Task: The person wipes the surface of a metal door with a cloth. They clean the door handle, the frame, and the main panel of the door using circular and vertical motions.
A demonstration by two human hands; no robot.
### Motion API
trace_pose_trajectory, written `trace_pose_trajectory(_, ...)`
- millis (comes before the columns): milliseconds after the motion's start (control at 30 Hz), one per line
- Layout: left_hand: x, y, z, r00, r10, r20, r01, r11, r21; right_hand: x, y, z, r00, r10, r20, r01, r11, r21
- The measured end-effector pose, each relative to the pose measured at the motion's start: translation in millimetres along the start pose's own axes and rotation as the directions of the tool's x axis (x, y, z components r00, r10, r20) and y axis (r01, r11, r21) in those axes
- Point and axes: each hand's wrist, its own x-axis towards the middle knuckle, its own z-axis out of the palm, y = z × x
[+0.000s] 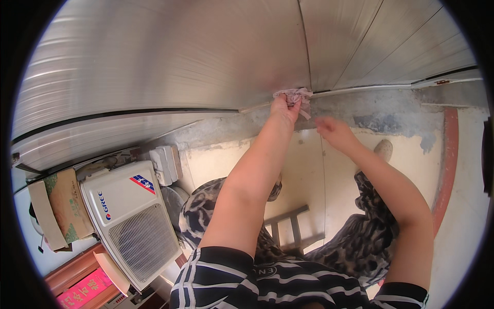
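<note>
My left hand [285, 109] reaches forward, its fingers shut on a crumpled pale pink cloth [301, 95]. The cloth lies against the bottom of a shiny metal panel wall [193, 58], close to a dark upright seam [307, 50] between panels. Directly below runs a rough grey concrete ledge [231, 125]. To the right of the cloth and apart from it, my right hand [332, 131] hovers in front of the ledge with its fingers curled in. It is slightly blurred, and nothing shows in it.
At left stands a white Gree air conditioner outdoor unit [127, 220], beside a cardboard box [75, 204] and several grey slabs [166, 166]. A dark metal frame [295, 226] is between my legs on the cream tiled floor [303, 166]. A red strip [449, 154] borders the right side.
</note>
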Motion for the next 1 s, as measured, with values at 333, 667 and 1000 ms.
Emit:
trace_pose_trajectory(333, -29.5, 95.0, -31.0, 0.987, 0.163, 0.010, -0.162, 0.968, 0.191, 40.3, -77.2, 95.3, 0.969, 0.208, 0.132, -0.217, 0.466, 0.858)
trace_pose_trajectory(667, -41.9, 105.9, -99.4, 0.765, 0.030, 0.644, -0.643, 0.109, 0.758, 61.7, -30.7, 152.6, 0.925, 0.380, -0.020, -0.227, 0.592, 0.773)
trace_pose_trajectory(1000, -114.0, 44.0, -30.8, 0.887, -0.040, 0.459, -0.233, 0.821, 0.521, 55.8, -84.2, 117.8, 0.694, 0.124, -0.709, 0.491, 0.638, 0.593)
